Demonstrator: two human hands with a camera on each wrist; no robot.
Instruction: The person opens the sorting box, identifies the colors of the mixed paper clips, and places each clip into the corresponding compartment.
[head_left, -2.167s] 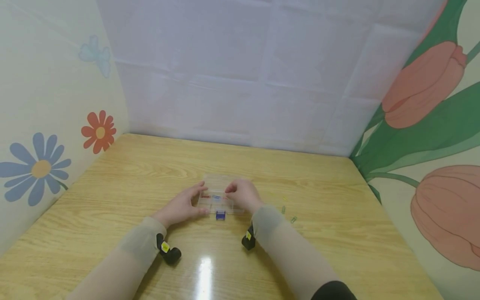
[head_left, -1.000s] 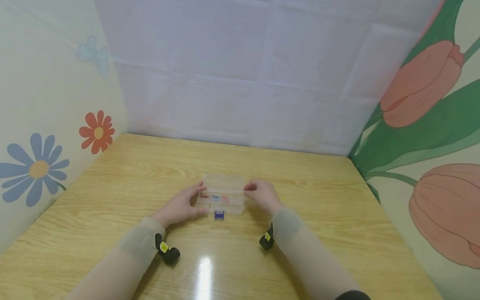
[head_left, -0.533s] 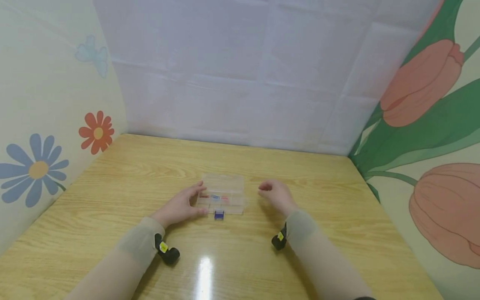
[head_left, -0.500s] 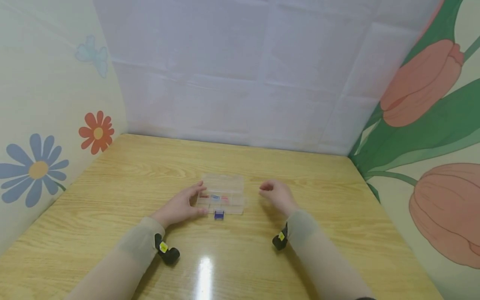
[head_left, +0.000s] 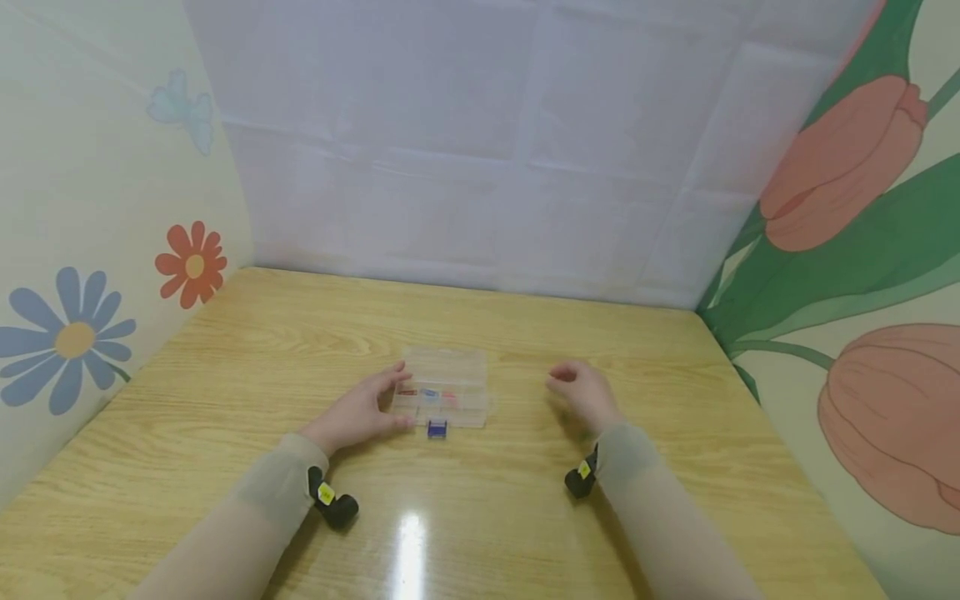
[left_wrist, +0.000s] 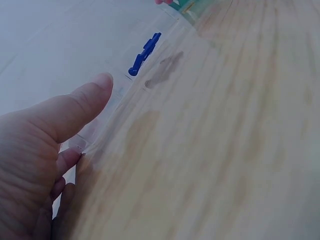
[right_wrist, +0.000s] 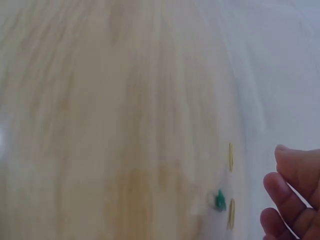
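A clear compartment box [head_left: 471, 403] lies with its lid [head_left: 446, 363] folded back. My left hand [head_left: 362, 414] holds its left end, thumb along the front side and fingers towards the back corner. A blue latch [head_left: 437, 429] sticks out from the box's front. Small red pieces [head_left: 407, 392], blue pieces [head_left: 430, 394] and pinkish-red pieces [head_left: 450, 397] lie in separate back compartments. To the right of the box, my right hand [head_left: 587, 395] hovers over the table, fingers loosely curled, nothing between them. Near it in the right wrist view lie thin yellow clips [right_wrist: 231, 156] and a blurred green clip [right_wrist: 220, 200].
The wood-grain table [head_left: 480, 517] reaches back to a white cloth backdrop [head_left: 480, 167]. Flower-patterned panels stand at the left [head_left: 112, 208] and right [head_left: 862, 275]. Each wrist carries a small black camera.
My right hand has moved from over the box out to the right, above where the green and yellow clips showed earlier. My left hand stays at the box.
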